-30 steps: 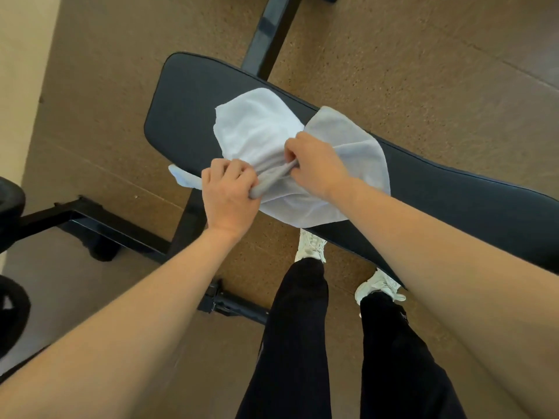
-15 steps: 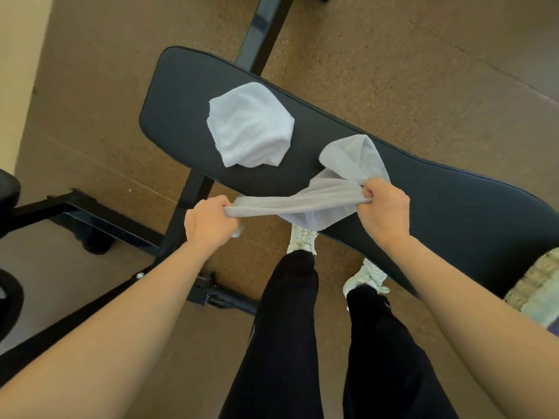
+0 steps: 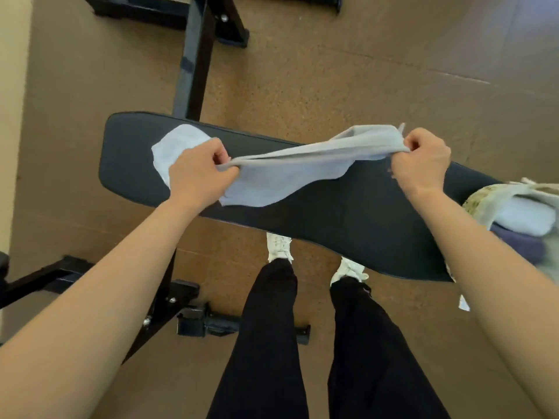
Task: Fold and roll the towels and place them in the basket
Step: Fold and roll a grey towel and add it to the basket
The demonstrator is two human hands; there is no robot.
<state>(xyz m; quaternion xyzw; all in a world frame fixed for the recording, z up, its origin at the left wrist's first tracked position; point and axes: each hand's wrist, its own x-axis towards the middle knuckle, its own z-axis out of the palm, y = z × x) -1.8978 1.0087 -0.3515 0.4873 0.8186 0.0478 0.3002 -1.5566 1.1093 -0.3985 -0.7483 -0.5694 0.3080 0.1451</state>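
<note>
Basket with white towel and purple towel inside

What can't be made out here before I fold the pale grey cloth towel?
1. Head view, woven basket: cut off by the right edge, blurred, partly behind the right forearm; contents uncountable.
2. Head view, white towel on the black padded bench: the left hand covers its near side; folded or crumpled, cannot tell.
3. Head view, pale grey towel: its corners are buried in the grips of the left hand and the right hand.
</note>
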